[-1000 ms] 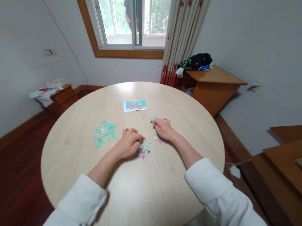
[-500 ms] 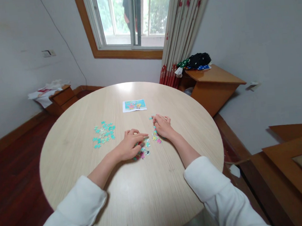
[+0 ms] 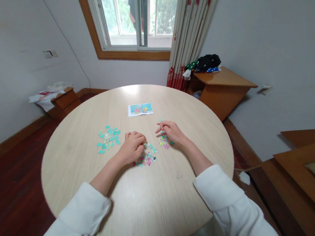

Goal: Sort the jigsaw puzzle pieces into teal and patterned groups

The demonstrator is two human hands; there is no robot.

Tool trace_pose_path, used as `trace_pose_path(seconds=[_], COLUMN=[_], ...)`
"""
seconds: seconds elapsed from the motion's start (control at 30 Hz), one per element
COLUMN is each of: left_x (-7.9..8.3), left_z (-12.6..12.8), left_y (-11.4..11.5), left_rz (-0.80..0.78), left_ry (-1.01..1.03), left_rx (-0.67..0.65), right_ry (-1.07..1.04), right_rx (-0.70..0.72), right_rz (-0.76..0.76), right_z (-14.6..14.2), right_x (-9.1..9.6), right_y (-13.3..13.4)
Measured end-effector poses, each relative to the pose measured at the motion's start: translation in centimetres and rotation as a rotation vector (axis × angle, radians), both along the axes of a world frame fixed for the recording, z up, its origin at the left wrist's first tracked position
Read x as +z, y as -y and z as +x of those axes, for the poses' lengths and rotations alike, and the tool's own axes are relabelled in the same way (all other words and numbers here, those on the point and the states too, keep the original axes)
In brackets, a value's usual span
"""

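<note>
My left hand rests with curled fingers on a small heap of colourful puzzle pieces near the middle of the round wooden table. To its right, my right hand has its fingers pinched together over a smaller cluster of pieces; what it pinches is too small to name. A separate pile of teal pieces lies to the left of my left hand. A small picture card lies flat farther back on the table.
A low wooden cabinet with dark clothes on it stands at the back right, by a curtain. A small wooden stand with papers is at the back left. Wooden furniture sits at the right.
My left hand drew its stretched finger back and curled, shifting slightly left on the heap. My right hand lifted a little and closed into a pinch.
</note>
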State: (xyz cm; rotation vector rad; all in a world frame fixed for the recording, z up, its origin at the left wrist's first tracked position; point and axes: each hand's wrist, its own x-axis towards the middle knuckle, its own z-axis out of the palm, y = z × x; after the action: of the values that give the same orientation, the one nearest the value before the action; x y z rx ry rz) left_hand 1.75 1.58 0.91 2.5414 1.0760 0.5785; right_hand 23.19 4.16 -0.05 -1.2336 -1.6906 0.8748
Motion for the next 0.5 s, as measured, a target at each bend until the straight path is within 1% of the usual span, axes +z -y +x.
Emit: trace_pose_path(seconds=[0.1,0.17,0.27,0.37,0.5], left_x=[0.2,0.2,0.1,0.0,0.0], left_z=[0.2,0.4,0.5,0.4,0.2], left_y=[0.4,0.6,0.6,0.3,0.2], left_rz=[-0.048,-0.09,-0.118,-0.096,-0.078], left_ry=[-0.021,-0.051,-0.082,-0.075,-0.054], left_rx=[-0.084,-0.134,-0.148,-0.102,-0.073], right_ry=[-0.022,0.02,0.177,0.317,0.333], right_rx=[-0.078,-0.077,0.013,0.092,0.182], right_rz=[-0.042,-0.058,-0.054,-0.033,-0.042], right_z=[1.0,1.6,2.1,2.1,1.1], right_x=[0.0,0.2,0.6,1.0,1.1], right_y=[0.0,0.0,0.3,0.5,1.1])
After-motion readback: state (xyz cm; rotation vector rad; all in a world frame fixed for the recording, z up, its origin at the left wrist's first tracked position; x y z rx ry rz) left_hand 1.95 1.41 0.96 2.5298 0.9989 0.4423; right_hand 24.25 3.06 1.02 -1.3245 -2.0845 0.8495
